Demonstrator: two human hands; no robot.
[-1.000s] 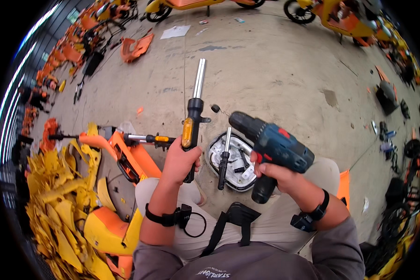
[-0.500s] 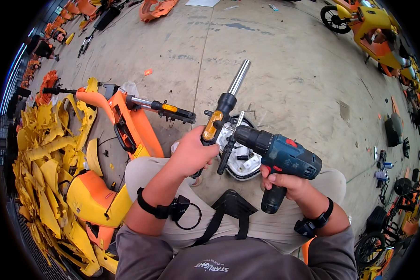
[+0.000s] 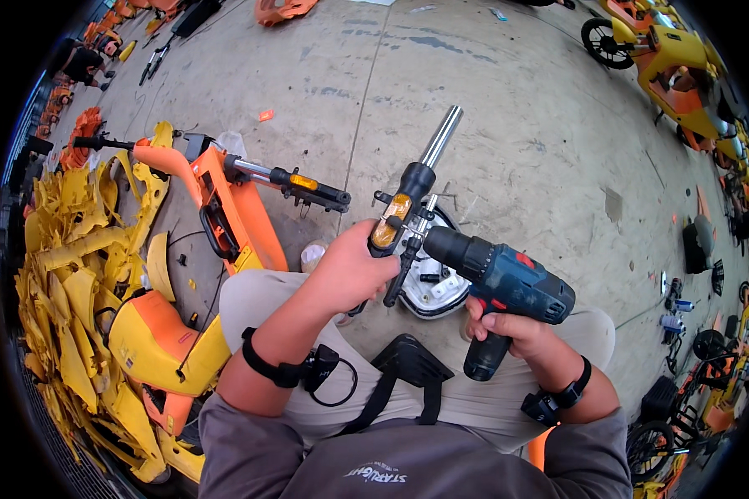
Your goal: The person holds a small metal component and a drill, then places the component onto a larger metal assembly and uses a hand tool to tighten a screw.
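Note:
My left hand (image 3: 354, 268) is closed round the black lower part of a front fork (image 3: 416, 179), beside its orange reflector (image 3: 391, 220). The fork slants up and to the right, its silver tube pointing away from me. In my right hand (image 3: 512, 326) is a blue and black cordless drill (image 3: 520, 284), gripped by its handle with a finger near the red trigger. The drill's chuck points left and its tip meets or nearly meets the fork's side; the exact contact is hidden. Beneath the fork lies a white and black housing (image 3: 437, 291) on the floor.
An orange and yellow scooter body (image 3: 245, 216) with another fork (image 3: 287, 179) stands at my left. Beyond it rises a heap of broken yellow panels (image 3: 75, 308). Yellow scooters (image 3: 674, 75) stand far right, with cans (image 3: 674, 320) and wheels (image 3: 653, 445) lower down.
The view has shifted slightly. The fork and my left hand sit a little further right, nearer the drill. Both hands keep their hold.

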